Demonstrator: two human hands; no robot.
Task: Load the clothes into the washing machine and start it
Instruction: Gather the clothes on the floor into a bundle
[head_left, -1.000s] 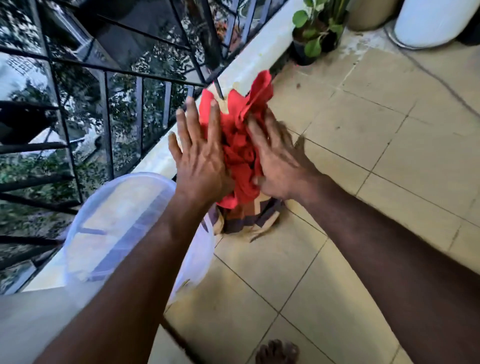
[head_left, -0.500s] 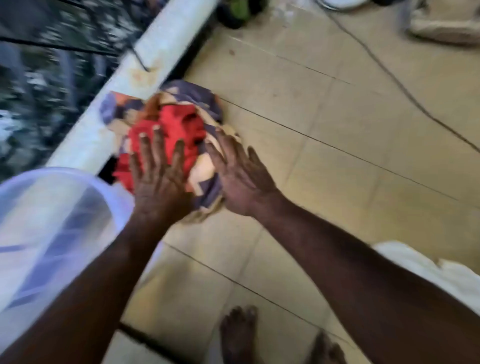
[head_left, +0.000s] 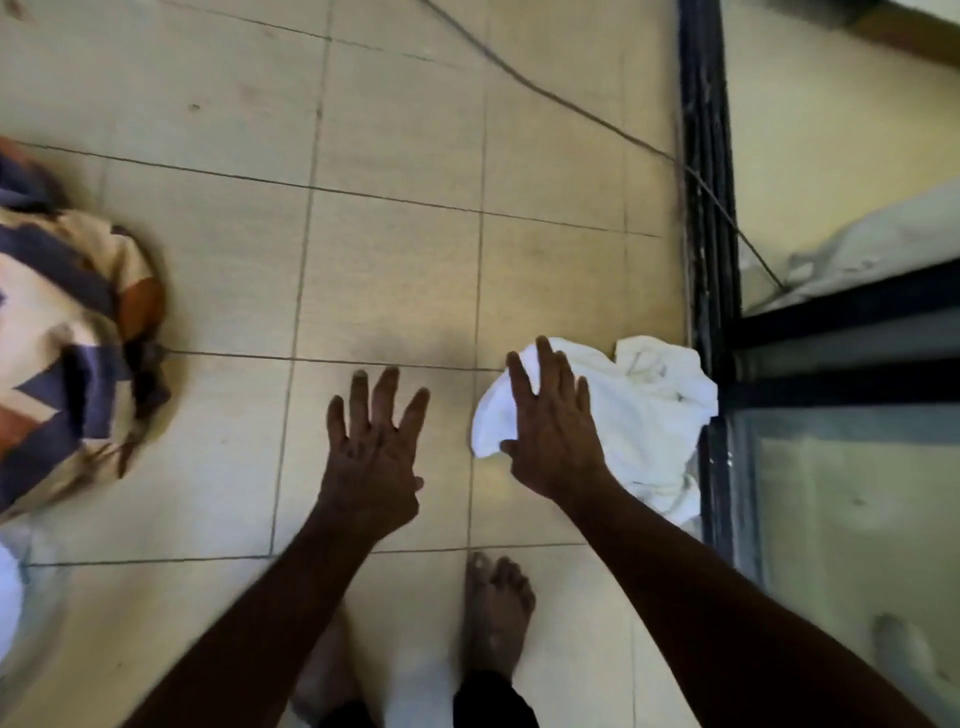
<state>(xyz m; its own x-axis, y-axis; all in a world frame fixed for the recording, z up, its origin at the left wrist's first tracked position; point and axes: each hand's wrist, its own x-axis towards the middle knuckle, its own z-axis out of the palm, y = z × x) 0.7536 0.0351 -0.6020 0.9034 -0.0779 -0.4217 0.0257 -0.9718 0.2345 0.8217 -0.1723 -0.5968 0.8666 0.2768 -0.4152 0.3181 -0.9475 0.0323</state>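
A crumpled white cloth (head_left: 649, 410) lies on the tiled floor against the black door frame. My right hand (head_left: 553, 428) hovers over its left part with fingers spread; whether it touches the cloth is unclear. My left hand (head_left: 371, 452) is stretched out flat above bare tile, to the left of the cloth, holding nothing. A bundle of clothes wrapped in a cream, purple and orange patterned fabric (head_left: 72, 332) sits on the floor at the far left. The washing machine is out of view.
A black sliding-door frame (head_left: 709, 208) with glass runs down the right side. A thin cable (head_left: 545, 93) crosses the floor toward it. My bare feet (head_left: 496, 613) stand below the hands. A pale translucent rim (head_left: 10, 592) shows at the left edge.
Both hands have left the patterned bundle, which now lies on the floor at the left. The view has swung right and the hands now reach toward the white cloth.
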